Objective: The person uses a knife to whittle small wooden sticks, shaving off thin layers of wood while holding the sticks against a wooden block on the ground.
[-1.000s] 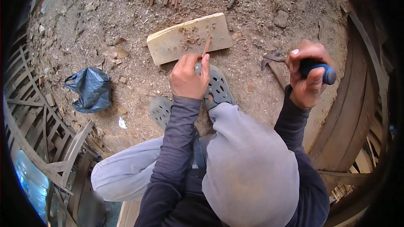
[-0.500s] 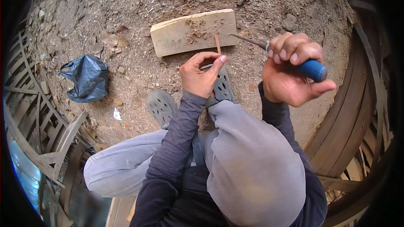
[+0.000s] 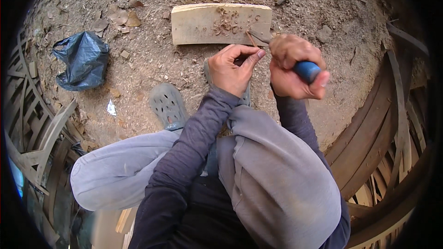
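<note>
- Since half a second ago, the right hand (image 3: 297,67) has moved inward, close to the left hand (image 3: 235,67), and brings the blade of its tool to the wooden strip (image 3: 252,39).
- Largest is the pale wooden block (image 3: 194,32), lying on the ground beyond both hands; it looks stiff and rather heavy, best taken by its two ends.
- Next is the dark plastic bag (image 3: 83,62), crumpled on the ground at the left.
- Right hand has its fingers curled around the handle of the blue-handled tool (image 3: 307,70); its thumb lies near the handle's end.
- Left hand pinches the strip between thumb and forefinger, at the near end.
- This strip points away from the person, its far end appearing over the block's near part. It is probably light, stiff but easily snapped, so a gentle hold at the near end, away from the blade, seems right.
- Smallest are curled shavings (image 3: 226,22), scattered upon the block.
</note>
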The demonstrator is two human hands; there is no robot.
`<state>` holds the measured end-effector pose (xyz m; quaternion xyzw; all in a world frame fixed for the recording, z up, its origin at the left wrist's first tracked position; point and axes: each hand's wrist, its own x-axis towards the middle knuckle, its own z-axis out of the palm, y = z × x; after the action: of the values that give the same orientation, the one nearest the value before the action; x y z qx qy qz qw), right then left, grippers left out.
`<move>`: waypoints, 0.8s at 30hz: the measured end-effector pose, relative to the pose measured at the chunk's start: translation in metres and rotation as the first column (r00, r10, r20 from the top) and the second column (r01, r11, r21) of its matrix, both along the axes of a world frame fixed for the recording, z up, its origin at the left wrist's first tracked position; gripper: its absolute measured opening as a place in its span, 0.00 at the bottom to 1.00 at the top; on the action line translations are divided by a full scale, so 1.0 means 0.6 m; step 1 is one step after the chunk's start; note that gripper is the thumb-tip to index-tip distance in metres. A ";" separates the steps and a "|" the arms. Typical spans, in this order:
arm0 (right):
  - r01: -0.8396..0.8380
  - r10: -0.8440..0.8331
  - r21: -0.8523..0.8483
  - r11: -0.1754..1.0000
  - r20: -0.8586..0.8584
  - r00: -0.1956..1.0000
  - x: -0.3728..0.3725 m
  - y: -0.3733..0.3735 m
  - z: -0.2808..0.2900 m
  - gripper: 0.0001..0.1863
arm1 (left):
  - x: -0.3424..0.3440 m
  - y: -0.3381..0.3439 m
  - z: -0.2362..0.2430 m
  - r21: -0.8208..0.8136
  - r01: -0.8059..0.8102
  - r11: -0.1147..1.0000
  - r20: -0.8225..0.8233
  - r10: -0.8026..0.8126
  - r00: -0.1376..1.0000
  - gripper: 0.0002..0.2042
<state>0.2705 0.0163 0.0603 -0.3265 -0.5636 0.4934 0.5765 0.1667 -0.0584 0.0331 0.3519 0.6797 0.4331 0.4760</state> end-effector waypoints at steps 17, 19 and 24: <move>-0.087 0.095 0.042 0.995 -0.299 0.950 0.015 0.000 0.062 0.40 | 0.014 -0.009 -0.006 0.017 -0.007 1.000 0.005 0.007 1.000 0.08; -0.058 0.058 0.010 0.998 -0.294 0.954 0.017 -0.004 0.079 0.40 | 0.014 -0.009 -0.006 -0.006 -0.036 0.999 0.071 0.036 0.997 0.08; 0.127 -0.159 -0.148 0.981 -0.232 0.960 -0.001 -0.011 0.022 0.36 | 0.015 -0.016 -0.022 -0.003 -0.057 0.998 0.089 0.057 0.994 0.07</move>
<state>0.2698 0.0098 0.0735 -0.3410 -0.4300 0.5227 0.6524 0.1757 -0.0678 0.0199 0.3124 0.6678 0.4616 0.4933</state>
